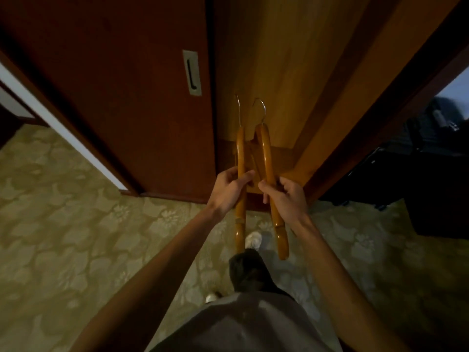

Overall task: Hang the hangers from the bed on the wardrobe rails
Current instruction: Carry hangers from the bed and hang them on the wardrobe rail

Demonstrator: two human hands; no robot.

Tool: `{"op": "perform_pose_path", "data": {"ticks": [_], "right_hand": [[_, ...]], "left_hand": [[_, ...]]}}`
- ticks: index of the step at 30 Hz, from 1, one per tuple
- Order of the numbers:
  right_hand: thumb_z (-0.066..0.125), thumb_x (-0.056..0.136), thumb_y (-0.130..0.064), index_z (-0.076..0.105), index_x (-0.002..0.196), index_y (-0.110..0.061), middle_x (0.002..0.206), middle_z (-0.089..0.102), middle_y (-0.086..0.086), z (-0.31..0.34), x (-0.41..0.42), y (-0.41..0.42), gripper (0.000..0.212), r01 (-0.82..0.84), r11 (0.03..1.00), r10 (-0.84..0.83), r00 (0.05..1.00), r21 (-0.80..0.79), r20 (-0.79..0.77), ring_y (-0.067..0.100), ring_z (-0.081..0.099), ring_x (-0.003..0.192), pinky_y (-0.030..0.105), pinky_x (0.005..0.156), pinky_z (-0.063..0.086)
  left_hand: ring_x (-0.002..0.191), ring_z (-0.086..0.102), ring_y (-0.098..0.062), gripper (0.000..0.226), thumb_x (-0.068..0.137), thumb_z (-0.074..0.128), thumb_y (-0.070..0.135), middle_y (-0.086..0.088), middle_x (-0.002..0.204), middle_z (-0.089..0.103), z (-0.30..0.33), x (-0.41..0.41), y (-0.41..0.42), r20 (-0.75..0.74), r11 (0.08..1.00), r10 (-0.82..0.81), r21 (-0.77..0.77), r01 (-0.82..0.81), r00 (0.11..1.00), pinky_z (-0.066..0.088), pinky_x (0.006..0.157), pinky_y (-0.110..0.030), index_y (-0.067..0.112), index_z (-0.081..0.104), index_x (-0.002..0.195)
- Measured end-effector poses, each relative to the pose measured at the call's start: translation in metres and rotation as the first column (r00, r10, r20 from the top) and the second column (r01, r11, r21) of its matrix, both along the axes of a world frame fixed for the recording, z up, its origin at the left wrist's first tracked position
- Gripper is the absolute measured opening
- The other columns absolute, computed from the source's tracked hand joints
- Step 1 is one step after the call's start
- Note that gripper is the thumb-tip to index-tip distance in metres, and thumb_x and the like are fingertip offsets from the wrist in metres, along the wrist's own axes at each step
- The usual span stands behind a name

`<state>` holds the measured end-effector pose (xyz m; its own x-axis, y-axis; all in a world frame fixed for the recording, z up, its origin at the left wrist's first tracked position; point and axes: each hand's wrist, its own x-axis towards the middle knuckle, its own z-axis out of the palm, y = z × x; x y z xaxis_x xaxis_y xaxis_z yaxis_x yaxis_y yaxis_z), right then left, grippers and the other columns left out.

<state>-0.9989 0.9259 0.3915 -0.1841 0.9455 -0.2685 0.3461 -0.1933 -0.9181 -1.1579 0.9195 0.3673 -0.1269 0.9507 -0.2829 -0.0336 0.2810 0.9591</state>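
I hold two wooden hangers with metal hooks in front of the open wardrobe. My left hand [229, 189] grips the left hanger [240, 153] around its middle. My right hand [285, 196] grips the right hanger [266, 153] the same way. Both hangers point hook-first toward the wardrobe's lit wooden interior [279, 59], side by side and a little apart. No rail shows in this view.
The dark red sliding door [121, 97] with a recessed metal handle [192, 72] stands to the left of the opening. The wardrobe's right frame [368, 110] slants down on the right. Dark luggage [418, 179] sits on the right. Patterned carpet [76, 237] lies underfoot, my legs below.
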Motion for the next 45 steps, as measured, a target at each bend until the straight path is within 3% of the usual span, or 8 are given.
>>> {"op": "perform_pose_path", "data": {"ticks": [6,10,16,21,28,37,42,45], "right_hand": [[0.064,0.093,-0.036,0.069,0.084,-0.021,0.065,0.063,-0.006,0.044,-0.027,0.121,0.019,0.023,0.999,-0.021,0.999,0.049,-0.036,0.009,0.062,0.069,0.028,0.071,0.045],[0.065,0.093,-0.036,0.072,0.087,-0.019,0.067,0.066,-0.005,0.091,-0.048,0.204,0.020,0.045,0.989,-0.034,0.996,0.140,-0.080,0.010,0.065,0.073,0.027,0.070,0.044],[0.063,0.094,-0.039,0.071,0.095,-0.020,0.074,0.067,-0.006,0.161,-0.070,0.300,0.021,-0.035,0.973,0.063,0.992,0.229,-0.113,0.006,0.065,0.075,0.026,0.070,0.042],[0.066,0.091,-0.039,0.074,0.093,-0.020,0.078,0.075,0.000,0.227,-0.083,0.357,0.021,-0.007,0.945,0.064,0.984,0.326,-0.164,0.011,0.072,0.078,0.033,0.078,0.055],[0.066,0.089,-0.039,0.076,0.087,-0.021,0.079,0.075,0.000,0.319,-0.080,0.403,0.021,0.057,0.862,0.010,0.991,0.504,-0.130,0.013,0.070,0.083,0.031,0.078,0.049],[0.065,0.087,-0.037,0.077,0.086,-0.021,0.069,0.073,-0.002,0.386,-0.064,0.451,0.020,0.209,0.710,-0.081,0.973,0.673,-0.217,0.014,0.069,0.074,0.036,0.082,0.052],[0.063,0.090,-0.033,0.076,0.088,-0.014,0.070,0.070,0.000,0.408,-0.057,0.476,0.023,0.225,0.693,-0.089,0.970,0.685,-0.228,0.003,0.064,0.060,0.025,0.068,0.048],[0.062,0.092,-0.029,0.074,0.087,-0.010,0.070,0.067,0.000,0.416,-0.054,0.488,0.023,0.221,0.713,-0.090,0.970,0.666,-0.226,0.002,0.062,0.058,0.022,0.064,0.045]], "left_hand": [[0.079,0.065,-0.016,0.020,0.098,0.062,0.028,-0.003,0.083,0.068,0.044,-0.022,0.120,0.013,0.995,-0.020,0.095,0.018,1.000,0.052,0.076,-0.032,0.012,0.072,0.092],[0.085,0.067,-0.032,0.033,0.092,0.064,0.043,-0.015,0.089,0.071,0.093,-0.042,0.202,-0.050,0.982,0.028,0.189,-0.018,0.998,0.054,0.086,-0.049,0.013,0.075,0.092],[0.087,0.069,-0.025,0.036,0.098,0.059,0.039,-0.011,0.093,0.072,0.172,-0.063,0.299,-0.076,0.946,0.067,0.321,-0.040,0.995,0.054,0.088,-0.042,0.006,0.072,0.104],[0.075,0.071,-0.013,0.032,0.100,0.056,0.035,-0.002,0.081,0.073,0.232,-0.066,0.353,-0.087,0.920,0.066,0.390,-0.027,0.994,0.053,0.067,-0.023,0.007,0.072,0.099],[0.093,0.075,-0.022,0.067,0.071,0.071,0.058,-0.005,0.097,0.078,0.333,-0.067,0.412,-0.044,0.883,0.081,0.466,-0.051,0.996,0.057,0.091,-0.046,0.012,0.069,0.119],[0.069,0.073,-0.023,0.023,0.090,0.068,0.030,-0.009,0.072,0.073,0.427,-0.042,0.457,-0.136,0.786,-0.010,0.611,0.092,0.991,0.060,0.078,-0.037,0.012,0.070,0.076],[0.064,0.070,-0.015,0.021,0.093,0.067,0.030,-0.003,0.069,0.070,0.446,-0.032,0.488,-0.125,0.797,-0.016,0.597,0.089,0.992,0.056,0.065,-0.027,0.011,0.069,0.086],[0.075,0.072,-0.018,0.033,0.088,0.068,0.035,-0.003,0.077,0.073,0.449,-0.025,0.506,-0.126,0.817,-0.022,0.569,0.091,0.992,0.060,0.081,-0.038,0.006,0.073,0.104]]}}
